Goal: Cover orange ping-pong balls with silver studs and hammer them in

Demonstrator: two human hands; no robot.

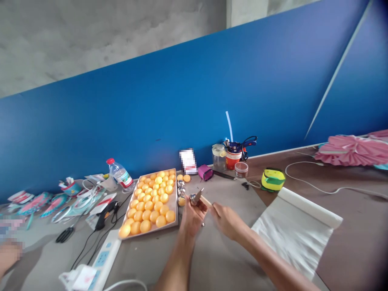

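In my left hand [194, 218] is a small shiny silver ball [192, 197], held up between curled fingers. My right hand [226, 218] grips the pale wooden handle of a small knife [205, 201]. The knife's metal blade points up and left, against or very close to the silver ball; I cannot tell which. Just beyond my left hand stand more silver balls [181, 184] in a short row, with loose orange balls [186, 178] behind them. To the left lies a shallow tray [177, 220] filled with orange ping-pong balls [147, 205].
A power strip [104, 258], black cables and a water bottle [121, 173] are at the left. A jar [219, 157], red cups [233, 161] and yellow-green tape [273, 179] stand behind. White sheeting [297, 230] lies right. Another person's hand [10, 254] shows far left.
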